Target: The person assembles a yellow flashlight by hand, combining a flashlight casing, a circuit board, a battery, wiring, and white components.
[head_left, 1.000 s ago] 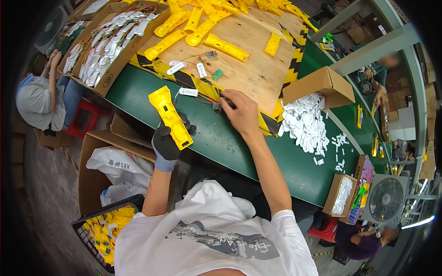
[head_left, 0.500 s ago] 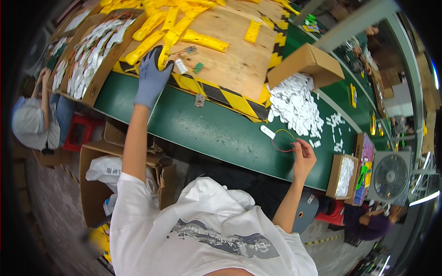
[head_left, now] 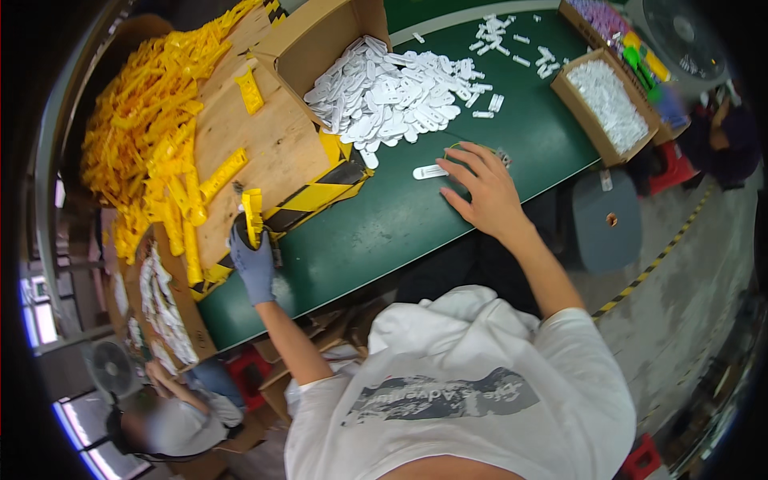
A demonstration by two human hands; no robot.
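Note:
My left hand (head_left: 254, 268), in a grey-blue glove, is closed around a long yellow plastic piece (head_left: 253, 210) at the front edge of the wooden board. My bare right hand (head_left: 486, 196) hovers over the green tabletop with its fingers spread. By its fingertips lies a white oval plastic piece (head_left: 430, 172) with a dark mark. A small board-like part (head_left: 503, 158) with a thin wire lies just beyond the right hand, partly hidden by the fingers.
A heap of white oval pieces (head_left: 392, 96) spills from a tipped cardboard box (head_left: 320, 40). Yellow pieces (head_left: 152, 120) pile on the wooden board (head_left: 280, 140). An open box of white parts (head_left: 608, 108) stands at right. Another person (head_left: 192, 416) sits at lower left.
The view has swung toward the right. My right hand has let go of the red and yellow wire, and its fingers have spread. The left hand now holds the yellow piece up.

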